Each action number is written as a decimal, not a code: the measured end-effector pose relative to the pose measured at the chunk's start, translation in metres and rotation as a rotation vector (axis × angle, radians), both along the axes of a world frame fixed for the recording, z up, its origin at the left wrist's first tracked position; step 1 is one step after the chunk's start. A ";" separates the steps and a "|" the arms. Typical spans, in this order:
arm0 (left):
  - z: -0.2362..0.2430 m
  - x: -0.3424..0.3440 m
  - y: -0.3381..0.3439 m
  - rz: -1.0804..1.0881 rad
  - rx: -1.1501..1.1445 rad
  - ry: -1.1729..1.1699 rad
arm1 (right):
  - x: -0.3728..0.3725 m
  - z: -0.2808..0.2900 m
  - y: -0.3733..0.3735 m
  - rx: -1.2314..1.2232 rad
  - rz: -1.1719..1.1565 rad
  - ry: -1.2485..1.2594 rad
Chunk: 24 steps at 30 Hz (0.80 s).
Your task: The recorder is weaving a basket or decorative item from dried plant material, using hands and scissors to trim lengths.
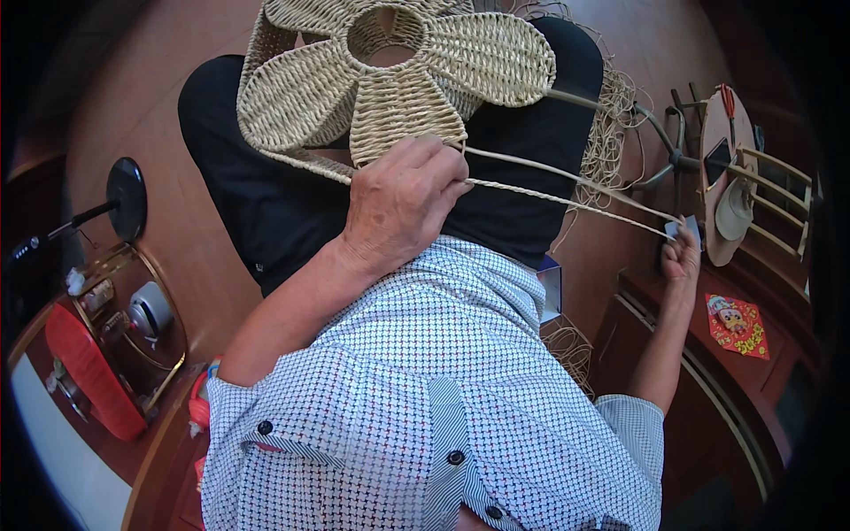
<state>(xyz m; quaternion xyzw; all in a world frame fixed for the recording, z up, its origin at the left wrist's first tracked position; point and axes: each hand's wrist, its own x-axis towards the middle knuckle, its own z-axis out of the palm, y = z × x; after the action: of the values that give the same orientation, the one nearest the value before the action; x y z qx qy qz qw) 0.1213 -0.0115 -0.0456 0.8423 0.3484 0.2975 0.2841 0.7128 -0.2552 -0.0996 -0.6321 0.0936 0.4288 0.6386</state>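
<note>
A woven straw-coloured piece shaped like a flower (407,111), with rounded petals round an open centre ring, rests on my lap. My left hand (403,195) is closed at the tip of the nearest petal and pinches a twisted cord (567,203) there. Off to the right, my right hand (680,254) has its fingers closed on that cord's far end. A second, flatter strand (567,173) runs from the petal edge to the same hand. Both strands are stretched nearly straight. A small pale flat piece (686,232) shows at my right fingers; whether they hold it I cannot tell.
Loose cord (620,115) lies heaped beyond my right knee, with more cord (568,354) by my right side. A round wooden top (726,177) at the right bears red-handled scissors (728,102) and a phone. At the left stand a black round base (127,199) and a kettle (150,310).
</note>
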 end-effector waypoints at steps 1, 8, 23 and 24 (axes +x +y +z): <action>0.000 -0.001 0.000 0.004 -0.045 -0.056 | 0.035 -0.005 -0.018 -0.061 -0.165 -0.063; 0.010 -0.009 0.003 0.121 -0.331 -0.124 | -0.019 0.029 0.038 -0.175 0.005 -0.437; 0.017 -0.015 0.013 0.149 -0.313 0.084 | -0.428 0.047 0.192 0.111 0.904 -0.131; 0.016 -0.015 0.013 0.155 -0.308 0.072 | -0.428 0.045 0.192 0.149 0.879 -0.097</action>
<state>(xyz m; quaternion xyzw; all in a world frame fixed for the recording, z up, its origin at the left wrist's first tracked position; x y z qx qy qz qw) 0.1060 0.0014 -0.0291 0.7696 0.4636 0.2310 0.3735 0.2847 -0.0631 -0.0545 -0.5835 -0.2451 0.6347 0.4434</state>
